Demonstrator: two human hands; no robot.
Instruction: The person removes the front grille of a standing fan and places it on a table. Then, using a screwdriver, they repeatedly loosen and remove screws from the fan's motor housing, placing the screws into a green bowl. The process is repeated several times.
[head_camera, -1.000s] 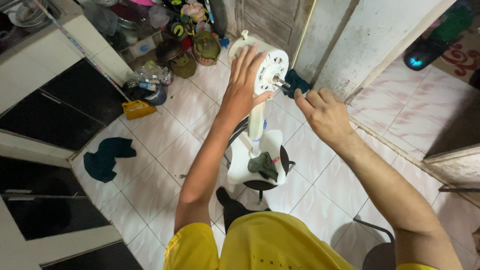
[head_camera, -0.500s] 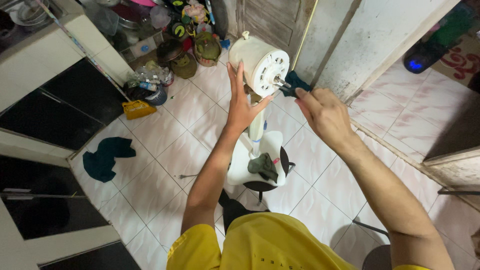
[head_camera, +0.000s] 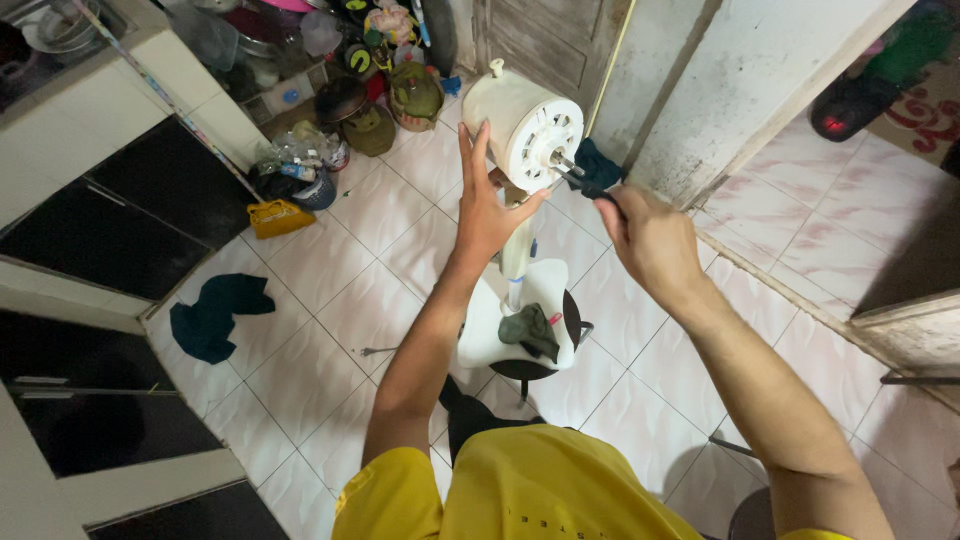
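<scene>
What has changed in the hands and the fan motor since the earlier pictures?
The left hand slid off the front face of the fan motor housing down to its lower left side, palm open. The right hand kept holding the dark tool at the motor shaft. The fan base stayed on the stool.

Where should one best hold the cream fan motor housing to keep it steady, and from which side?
Probably grip the fan motor housing around its rounded side wall, from the left, where the left hand already rests. The flat front face carries the shaft, and the pliers in the right hand occupy that side.
</scene>
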